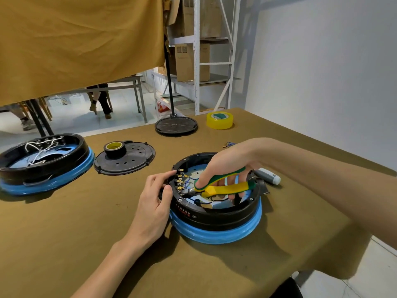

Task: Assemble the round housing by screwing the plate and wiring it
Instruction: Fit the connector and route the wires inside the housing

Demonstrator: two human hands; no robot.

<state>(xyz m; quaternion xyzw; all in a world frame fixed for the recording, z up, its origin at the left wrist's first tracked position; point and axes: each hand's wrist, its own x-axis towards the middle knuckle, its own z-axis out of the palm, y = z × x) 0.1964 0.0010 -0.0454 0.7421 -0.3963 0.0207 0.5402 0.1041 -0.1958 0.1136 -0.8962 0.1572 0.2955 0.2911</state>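
Note:
A round black housing [225, 216] with a blue-wrapped base sits on the table at centre right. Inside it are brass terminals and blue and yellow wires [182, 181]. My right hand [227, 166] reaches into the housing and grips yellow-and-green pliers [223, 187], whose jaws point left at the wires by the terminals. My left hand [156, 201] grips the housing's left rim, fingertips at the terminal row. A black perforated plate [133, 162] lies flat to the left, with a black-and-yellow tape roll [115, 149] on it.
A second black housing [43, 162] with white wires stands at far left. A yellow tape roll [219, 120] and a black stand base [176, 125] sit at the back. A grey-white tool [268, 175] lies right of the housing. The table edge runs along the right.

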